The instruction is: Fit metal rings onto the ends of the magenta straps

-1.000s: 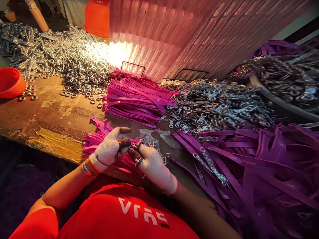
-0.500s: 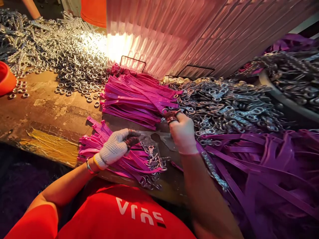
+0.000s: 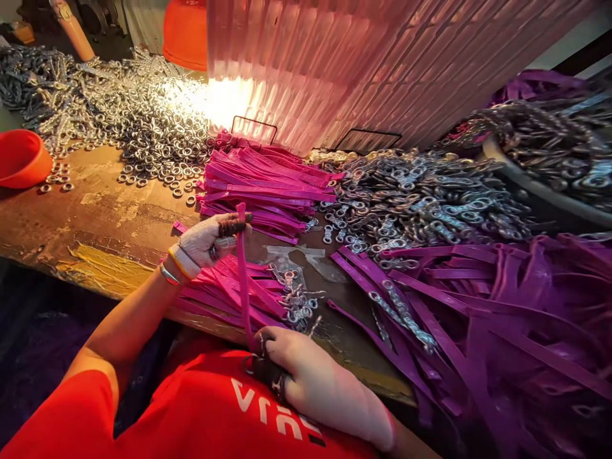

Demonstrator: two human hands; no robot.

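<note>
A single magenta strap (image 3: 243, 280) stretches between my two gloved hands. My left hand (image 3: 203, 242) pinches its upper end between dark-tipped fingers. Down against the red shirt, my right hand (image 3: 315, 382) is closed around the lower end, where part of a metal ring (image 3: 248, 364) shows; its fingers hide the rest. Beneath the strap lies a bundle of magenta straps (image 3: 222, 296) with short metal chain links (image 3: 300, 299) at their right ends. Just beyond my left hand is a larger stack of magenta straps (image 3: 268, 182).
Metal rings (image 3: 162, 153) are heaped at the back left beside an orange bowl (image 3: 26, 159). Metal links (image 3: 421, 197) pile up right of centre. Purple straps (image 3: 516, 312) cover the right side. A ribbed translucent panel (image 3: 335, 70) stands behind, with an orange lamp shade (image 3: 185, 35).
My right hand has come from the far strap stack down to the shirt with a strap. My left hand has risen off the near bundle and now grips that strap's other end.
</note>
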